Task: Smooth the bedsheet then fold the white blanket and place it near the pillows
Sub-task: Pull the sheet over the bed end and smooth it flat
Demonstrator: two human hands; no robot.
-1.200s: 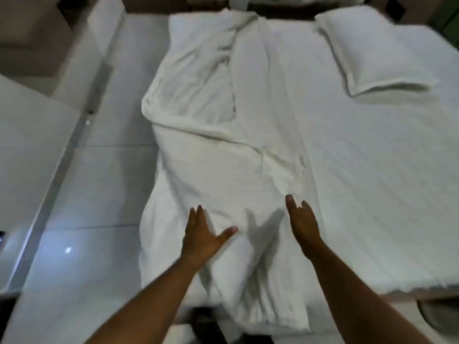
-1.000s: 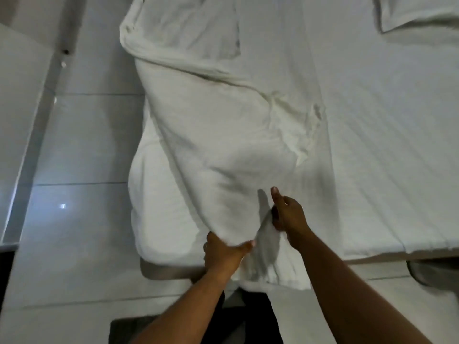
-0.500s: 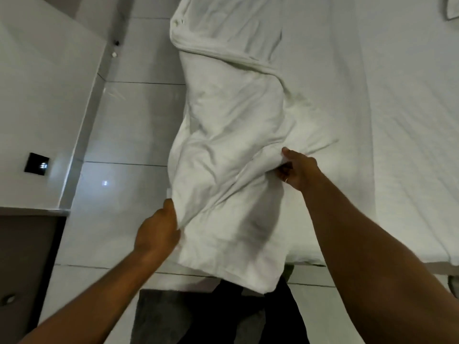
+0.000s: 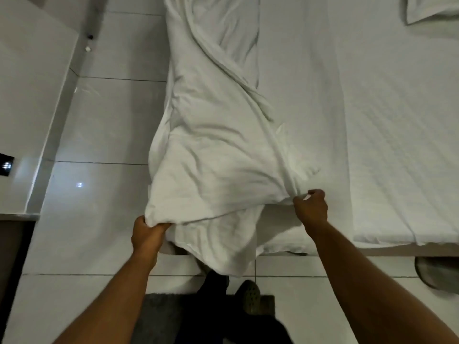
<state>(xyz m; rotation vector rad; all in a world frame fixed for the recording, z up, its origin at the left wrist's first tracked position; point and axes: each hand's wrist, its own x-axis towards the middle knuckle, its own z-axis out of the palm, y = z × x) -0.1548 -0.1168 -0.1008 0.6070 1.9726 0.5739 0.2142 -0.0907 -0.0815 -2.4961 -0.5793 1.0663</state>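
The white blanket (image 4: 218,150) lies bunched lengthwise along the bed's left side, its near end lifted and spread between my hands. My left hand (image 4: 147,235) grips the blanket's near left corner, past the bed's edge. My right hand (image 4: 310,207) pinches the blanket's near right edge, just above the mattress. A loose flap of blanket hangs down over the foot of the bed. The white bedsheet (image 4: 385,120) covers the mattress to the right, with faint creases. A corner of a white pillow (image 4: 432,7) shows at the top right.
Glossy white floor tiles (image 4: 99,120) run along the bed's left side, bounded by a white wall (image 4: 27,95). A dark mat (image 4: 159,316) and my shoes (image 4: 250,296) are at the foot. A round object (image 4: 437,274) sits under the bed's near right edge.
My hands went from resting flat on the blanket to gripping its near end. They have pulled it apart and raised it, my left hand now further left.
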